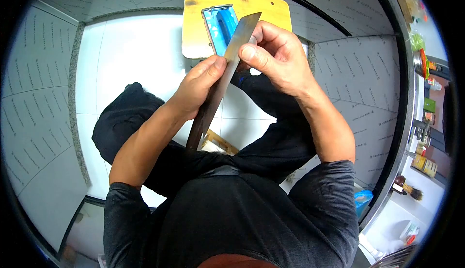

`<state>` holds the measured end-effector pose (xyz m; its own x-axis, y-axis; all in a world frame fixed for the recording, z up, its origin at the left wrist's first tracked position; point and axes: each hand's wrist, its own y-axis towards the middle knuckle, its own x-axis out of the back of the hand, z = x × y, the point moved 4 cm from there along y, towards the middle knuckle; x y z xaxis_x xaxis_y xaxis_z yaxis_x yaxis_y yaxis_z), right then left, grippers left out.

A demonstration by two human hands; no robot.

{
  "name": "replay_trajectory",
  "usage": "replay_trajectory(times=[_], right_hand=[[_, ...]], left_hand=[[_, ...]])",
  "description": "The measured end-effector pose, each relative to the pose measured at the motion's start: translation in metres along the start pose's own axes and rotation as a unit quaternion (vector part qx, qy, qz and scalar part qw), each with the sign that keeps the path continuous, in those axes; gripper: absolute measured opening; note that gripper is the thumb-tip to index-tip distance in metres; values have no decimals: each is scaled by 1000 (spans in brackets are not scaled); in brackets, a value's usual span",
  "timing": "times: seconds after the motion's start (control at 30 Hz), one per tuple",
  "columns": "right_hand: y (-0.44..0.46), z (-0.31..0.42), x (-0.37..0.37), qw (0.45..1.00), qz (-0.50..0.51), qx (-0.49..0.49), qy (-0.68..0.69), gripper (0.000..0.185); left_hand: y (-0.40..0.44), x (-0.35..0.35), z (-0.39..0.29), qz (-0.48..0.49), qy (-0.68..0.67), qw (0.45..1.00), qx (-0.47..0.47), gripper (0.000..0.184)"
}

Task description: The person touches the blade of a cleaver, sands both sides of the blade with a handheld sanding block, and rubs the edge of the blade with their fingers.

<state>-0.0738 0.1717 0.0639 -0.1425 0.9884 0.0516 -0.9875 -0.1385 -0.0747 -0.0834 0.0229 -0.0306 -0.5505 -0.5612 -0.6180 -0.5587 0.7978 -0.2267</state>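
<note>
A long knife (236,50) slants across the middle of the view. Its narrow steel blade points up and away, and the dark handle (195,136) is low near my lap. My left hand (196,84) is closed around the middle of the knife, thumb lying along the blade. Near the tip, my right hand (278,57) has its thumb and bent fingers at the blade's right edge, pinching it. Some of those fingers are hidden behind the blade. Beyond the knife, a blue tray-like holder (211,22) with a metal frame lies on a yellow wooden stool (196,1).
The stool stands between my knees, on white floor tiles (121,50). Part of a wooden frame (224,144) shows below my lap. Grey patterned walls enclose the space. At right, a counter holds bottles, a brush (411,190) and other small items, with a blue bag (362,200) beside it.
</note>
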Motion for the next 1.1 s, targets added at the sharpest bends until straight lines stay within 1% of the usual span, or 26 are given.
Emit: replay_trajectory(times=[0.47,0.57,0.63,0.67,0.73,0.77,0.83,0.87,0.9,1.0,1.03,1.1], right_hand=[[0,-1,4,1000,20,13,-1,31],[-1,-2,4,1000,19,17,-11,32],[0,-2,4,999,19,31,-14,33],[0,-2,5,999,19,26,-2,32],[1,-3,5,999,17,27,12,31],[1,-4,7,1000,-3,27,-5,29],[2,-3,7,999,-23,33,-20,27],[2,-1,6,999,-45,21,-11,23],[2,0,7,998,-66,9,-2,20],[2,0,7,997,-77,11,11,19],[2,0,6,997,-81,9,15,19],[2,3,7,997,-82,11,-2,19]], left_hand=[[1,3,2,7,-6,1000,6,44],[1,5,6,12,-18,1000,14,45],[1,6,8,23,-72,997,21,39],[1,6,8,23,-68,997,20,39],[0,5,6,52,-105,993,27,44],[0,6,8,52,-100,993,27,44],[0,4,10,105,-189,976,21,45],[-1,4,10,112,-198,973,31,39],[-1,4,10,111,-194,974,32,39],[-2,0,14,191,-275,941,54,28],[-2,-1,14,190,-273,941,55,28],[-4,-9,10,237,-350,904,67,32]])
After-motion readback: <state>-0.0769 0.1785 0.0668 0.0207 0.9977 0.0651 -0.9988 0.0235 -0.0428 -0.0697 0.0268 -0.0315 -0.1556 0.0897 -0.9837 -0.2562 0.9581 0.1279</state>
